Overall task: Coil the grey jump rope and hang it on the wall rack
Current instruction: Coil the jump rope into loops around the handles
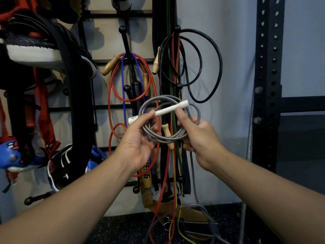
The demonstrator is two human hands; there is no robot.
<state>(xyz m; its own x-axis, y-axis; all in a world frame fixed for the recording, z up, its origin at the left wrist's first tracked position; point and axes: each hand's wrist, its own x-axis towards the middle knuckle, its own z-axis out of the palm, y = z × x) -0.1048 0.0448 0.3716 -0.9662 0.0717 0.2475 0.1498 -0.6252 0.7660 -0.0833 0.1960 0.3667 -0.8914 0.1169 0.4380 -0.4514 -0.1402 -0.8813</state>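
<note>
The grey jump rope [159,100] is wound into a few loops about chest high, in front of the wall rack [123,108]. My left hand [139,143] pinches a white handle [167,110] and the left side of the coil. My right hand [198,138] grips the coil's right side, its fingers closed over the strands. A second white handle end [132,120] shows by my left thumb. A loose grey strand [193,175] drops from my right hand to the floor.
Black ball-tipped pegs [127,88] stick out of the rack. Red and blue ropes [123,81] with wooden handles hang at centre, a black rope [209,64] to the right. Boxing gloves and belts [44,50] crowd the left. A black perforated steel upright [267,85] stands right.
</note>
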